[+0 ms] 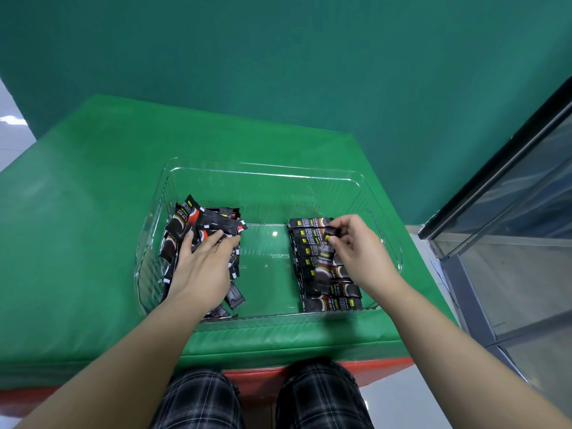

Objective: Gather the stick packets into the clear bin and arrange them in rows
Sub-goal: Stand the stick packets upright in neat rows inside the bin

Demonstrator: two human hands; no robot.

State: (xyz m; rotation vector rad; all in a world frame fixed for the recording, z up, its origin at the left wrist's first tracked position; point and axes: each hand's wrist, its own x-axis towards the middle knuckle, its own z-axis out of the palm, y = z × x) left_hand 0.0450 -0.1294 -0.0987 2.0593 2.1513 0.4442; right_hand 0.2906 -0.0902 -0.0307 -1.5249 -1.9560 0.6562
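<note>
So from where I'm watching, everything is already inside the clear bin [383,187], which sits on the green surface [77,243], and I'll place it all relative to that bin.

Nearest its front wall on the right side is the tidy row [331,301] of stick packets, each one lying with its long axis running left-right, stacked front to back. Just above the middle of that row the right hand [359,249] pinches one held packet [325,258] by its top end between thumb and fingers [335,226], the rest of them curled. That packet hangs with its long axis pointing roughly front-back and tilted, so it's crosswise to the row under it. That's the bit that matters, I think: it needs about a quarter turn before it can lie flat with the others.

Over on the bin's left side the left hand [201,261] rests on the loose pile [198,224], fingers fairly straight and spread over the packets; I can't tell if it's actually pinching one. The pile points every which way.

The middle and back of the bin hold no packets.
</note>
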